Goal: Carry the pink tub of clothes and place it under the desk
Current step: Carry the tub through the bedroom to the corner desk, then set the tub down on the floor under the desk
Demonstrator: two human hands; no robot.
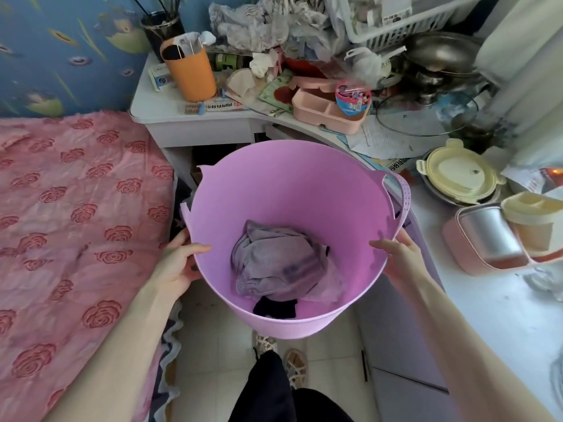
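Pink tub [283, 190] of clothes [283, 263] held above the floor, just before the table [493, 315].
Left hand [176, 263] and right hand [399, 257] grip its rim; lowering it under the table remains.

Between the left grip [175, 263] and the right grip [399, 257], the tub [283, 190] is showing a plain lilac-pink inside and out, with a dotted texture on its handle [406, 196]. The clothes [280, 266] lying in it are showing a washed-out grey-purple, with a black piece [275, 307] peeking out at the near edge. Left of the left grip, the bed cover [76, 214] is showing salmon pink with a repeating pattern of darker red roses. Beyond both grips, the table [146, 108] is showing white, an orange cup [189, 71] is standing out on it, and the wall [61, 50] behind is showing blue with yellow-green shapes. Right of the right grip, a cream-yellow lid [457, 175] is lying near a pink box [478, 239].
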